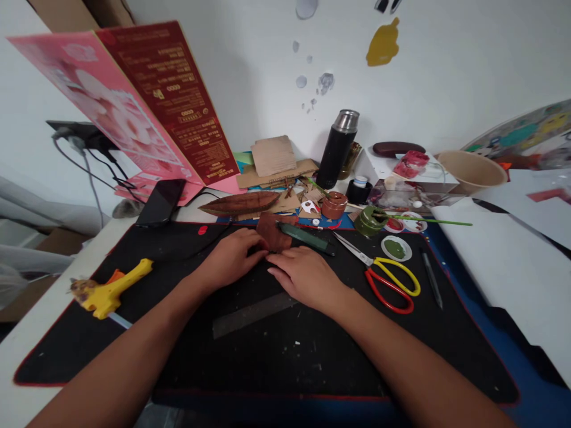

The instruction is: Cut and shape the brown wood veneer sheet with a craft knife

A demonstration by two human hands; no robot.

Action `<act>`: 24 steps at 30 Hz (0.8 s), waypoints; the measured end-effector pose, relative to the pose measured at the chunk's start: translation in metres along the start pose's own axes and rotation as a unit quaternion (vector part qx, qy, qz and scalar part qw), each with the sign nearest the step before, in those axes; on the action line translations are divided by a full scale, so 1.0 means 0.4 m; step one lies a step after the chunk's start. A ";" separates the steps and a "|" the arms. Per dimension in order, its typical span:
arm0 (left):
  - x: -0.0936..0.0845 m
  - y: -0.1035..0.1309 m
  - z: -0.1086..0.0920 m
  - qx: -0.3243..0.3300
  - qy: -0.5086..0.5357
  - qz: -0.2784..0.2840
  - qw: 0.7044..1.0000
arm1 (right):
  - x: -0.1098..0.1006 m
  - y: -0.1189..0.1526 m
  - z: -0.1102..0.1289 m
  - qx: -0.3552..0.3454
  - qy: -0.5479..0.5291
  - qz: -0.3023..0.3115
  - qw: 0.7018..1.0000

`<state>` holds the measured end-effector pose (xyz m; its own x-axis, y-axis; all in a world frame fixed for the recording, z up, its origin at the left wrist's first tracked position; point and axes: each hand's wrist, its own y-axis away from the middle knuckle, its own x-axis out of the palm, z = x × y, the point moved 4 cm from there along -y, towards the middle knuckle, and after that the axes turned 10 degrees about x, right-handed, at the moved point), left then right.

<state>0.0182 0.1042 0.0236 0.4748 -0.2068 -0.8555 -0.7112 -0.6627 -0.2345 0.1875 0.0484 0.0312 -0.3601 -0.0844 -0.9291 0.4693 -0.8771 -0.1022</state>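
Observation:
My left hand [236, 255] and my right hand [306, 276] meet at the middle of the black mat [187, 356]. The fingers of both are bent and closed, with their tips almost touching. Whatever lies between them is small and hidden. Just beyond the fingertips is a flat brown piece [274, 230], its near edge partly covered by my fingers. A dark green utility knife [310, 239] lies across its right side, above my right hand. Under my right wrist runs a dark, see-through ruler [250, 316].
Scissors [390, 284] with red and yellow handles lie right, beside a black pen [432, 278]. A yellow glue gun [111, 288] rests left. Behind stand a green paint jar [370, 221], a brown jar [334, 205], a black flask [338, 151], a phone [161, 202] and a dried leaf [241, 203].

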 end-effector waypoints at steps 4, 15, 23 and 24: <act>0.001 -0.001 0.002 -0.002 -0.002 0.000 1.000 | -0.002 0.001 0.003 0.007 0.004 0.005 1.000; 0.007 -0.003 0.003 -0.015 -0.011 -0.008 1.000 | -0.006 -0.001 0.016 0.014 0.032 0.028 0.999; 0.011 -0.004 0.009 -0.030 -0.010 -0.011 0.999 | -0.005 0.000 0.015 0.014 0.028 0.026 0.999; 0.011 -0.004 0.010 -0.032 -0.008 -0.012 0.999 | -0.004 0.000 0.014 0.013 0.027 0.023 0.999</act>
<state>0.0192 0.1072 0.0184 0.4830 -0.1794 -0.8570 -0.6649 -0.7120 -0.2257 0.1836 0.0460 0.0348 -0.2943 -0.0992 -0.9505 0.4633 -0.8847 -0.0511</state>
